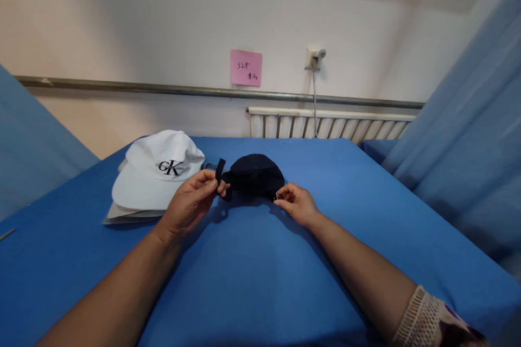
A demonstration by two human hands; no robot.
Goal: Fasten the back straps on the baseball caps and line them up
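Observation:
A dark navy or black cap (256, 173) sits on the blue-covered table in front of me, its back strap opening towards me. My left hand (195, 198) pinches the cap's loose strap (220, 169), whose end sticks up above the fingers. At the cap's right side, my right hand (297, 203) is closed in a pinch on a small metal buckle (277, 196). The strap and the buckle are apart. Left of the dark cap lies a white cap (163, 171) with black letters on its front, stacked on other light-coloured caps (130, 214).
The blue sheet (252, 282) covers the table up to the wall. Behind it are a white radiator (325, 122), a metal rail (163, 91), a pink note (246, 68) and a plugged-in socket (313, 59). Blue curtains (468, 119) hang at both sides. A thin stick-like object (7, 234) lies far left.

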